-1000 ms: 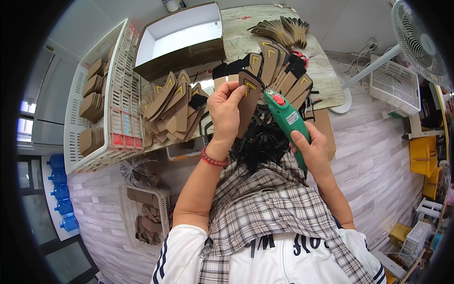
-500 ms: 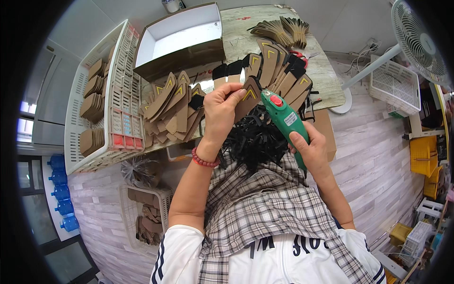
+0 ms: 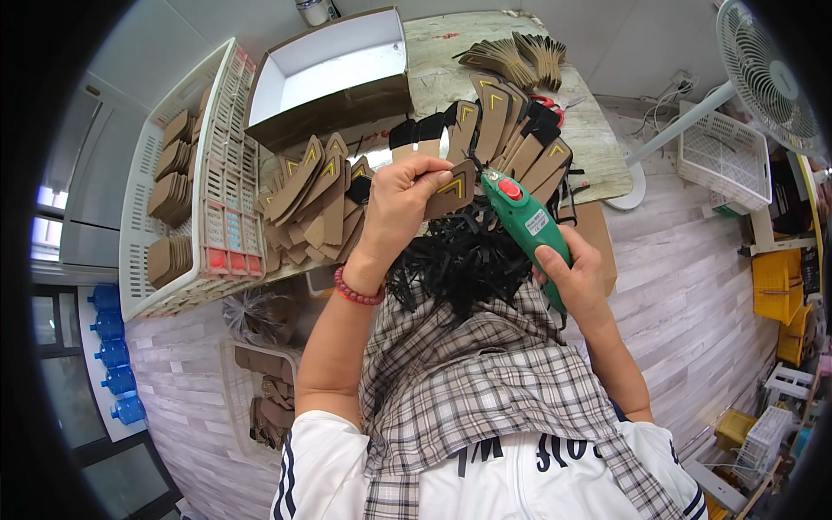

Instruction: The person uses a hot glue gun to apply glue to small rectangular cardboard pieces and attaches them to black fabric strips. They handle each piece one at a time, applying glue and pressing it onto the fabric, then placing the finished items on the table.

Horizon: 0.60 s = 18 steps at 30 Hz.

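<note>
Between the thumb and fingers of my left hand (image 3: 400, 204) is a brown tab (image 3: 452, 192) with a yellow chevron and a dark edge. My right hand (image 3: 570, 273) is wrapped around a green handheld power cutter (image 3: 527, 221) with a red button. The cutter's metal tip is close to the tab's right edge, where a thin black strip shows; whether they touch I cannot tell. Beneath both hands, a heap of black strip scraps (image 3: 459, 269) lies on the plaid apron (image 3: 485, 381) over my lap. More chevron tabs (image 3: 325, 186) are piled on the table, left of my left hand.
On the wooden table (image 3: 433, 43) are an open box (image 3: 334, 74), fanned brown pieces (image 3: 511, 61), more tabs (image 3: 494, 113) and red-handled scissors (image 3: 548, 104). A white crate (image 3: 199, 182) of brown pieces stands at left. A fan (image 3: 763, 69) stands at right.
The tab has turned, its chevron end now pointing right rather than upward. My left hand and forearm have shifted slightly left, while the cutter has moved down a little.
</note>
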Each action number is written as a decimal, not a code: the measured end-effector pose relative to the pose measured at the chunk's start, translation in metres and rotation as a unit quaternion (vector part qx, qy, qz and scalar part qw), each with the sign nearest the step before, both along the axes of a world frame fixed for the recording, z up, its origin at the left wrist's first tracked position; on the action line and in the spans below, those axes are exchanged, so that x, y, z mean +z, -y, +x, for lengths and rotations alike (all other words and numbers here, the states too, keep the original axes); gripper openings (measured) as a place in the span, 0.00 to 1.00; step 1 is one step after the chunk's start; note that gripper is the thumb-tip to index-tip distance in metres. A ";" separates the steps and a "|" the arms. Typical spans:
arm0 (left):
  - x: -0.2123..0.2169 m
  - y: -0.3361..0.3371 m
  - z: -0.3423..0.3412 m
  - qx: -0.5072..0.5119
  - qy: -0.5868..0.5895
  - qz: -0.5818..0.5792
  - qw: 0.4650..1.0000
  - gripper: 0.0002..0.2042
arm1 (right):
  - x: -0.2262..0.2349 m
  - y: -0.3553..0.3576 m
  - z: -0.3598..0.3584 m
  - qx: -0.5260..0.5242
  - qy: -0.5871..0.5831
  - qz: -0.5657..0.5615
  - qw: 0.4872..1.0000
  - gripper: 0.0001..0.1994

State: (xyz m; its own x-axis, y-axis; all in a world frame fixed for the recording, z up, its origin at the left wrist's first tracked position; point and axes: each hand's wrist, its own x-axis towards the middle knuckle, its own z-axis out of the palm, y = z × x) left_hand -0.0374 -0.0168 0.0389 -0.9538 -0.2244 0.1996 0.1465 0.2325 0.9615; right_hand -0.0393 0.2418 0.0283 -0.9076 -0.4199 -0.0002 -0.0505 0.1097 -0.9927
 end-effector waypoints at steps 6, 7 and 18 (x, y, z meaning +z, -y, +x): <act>0.017 0.012 -0.007 -0.045 -0.055 -0.161 0.984 0.05 | 0.000 -0.002 0.000 0.005 0.000 0.002 1.000 0.18; 0.021 0.014 -0.007 -0.046 -0.062 -0.213 0.974 0.05 | 0.000 -0.002 0.000 0.006 -0.003 0.003 1.000 0.17; 0.047 0.056 -0.010 -0.034 -0.022 -0.295 0.955 0.05 | -0.001 0.009 -0.001 -0.003 0.012 0.010 1.000 0.15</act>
State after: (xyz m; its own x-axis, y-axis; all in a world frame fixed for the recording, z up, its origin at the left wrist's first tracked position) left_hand -0.0472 -0.0727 0.0855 -0.9499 0.0012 0.3126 0.2174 0.7209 0.6580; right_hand -0.0403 0.2330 0.0274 -0.9098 -0.4141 -0.0298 -0.0264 0.1293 -0.9913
